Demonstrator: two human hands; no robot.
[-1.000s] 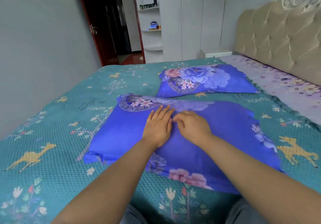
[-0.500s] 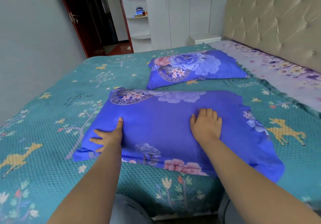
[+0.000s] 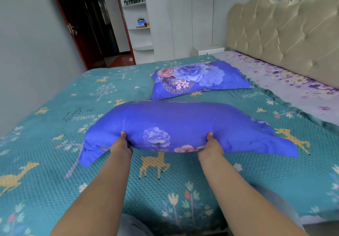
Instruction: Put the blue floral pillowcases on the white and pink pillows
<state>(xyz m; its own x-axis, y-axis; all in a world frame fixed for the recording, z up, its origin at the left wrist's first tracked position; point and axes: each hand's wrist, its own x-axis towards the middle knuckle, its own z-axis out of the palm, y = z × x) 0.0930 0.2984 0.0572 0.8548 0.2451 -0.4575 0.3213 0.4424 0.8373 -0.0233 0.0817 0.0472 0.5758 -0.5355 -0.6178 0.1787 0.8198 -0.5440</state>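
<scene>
A pillow in a blue floral pillowcase (image 3: 183, 122) lies across the middle of the bed, its near long edge lifted off the cover. My left hand (image 3: 122, 145) grips that near edge on the left, thumb on top and fingers hidden underneath. My right hand (image 3: 211, 147) grips the same edge further right in the same way. A second pillow in a blue floral pillowcase (image 3: 198, 79) lies flat behind it, nearer the far side of the bed. No bare white or pink pillow shows.
The bed carries a teal cover with deer and trees (image 3: 55, 144) and a lilac floral sheet (image 3: 293, 87) along the beige tufted headboard (image 3: 286, 37) at right. A grey wall stands at left; a dark doorway (image 3: 91, 30) and white wardrobe (image 3: 176, 19) stand behind.
Both hands slid apart from the middle of the near pillow to its front edge, took hold of it and raised that edge off the bed. The far pillow has not moved.
</scene>
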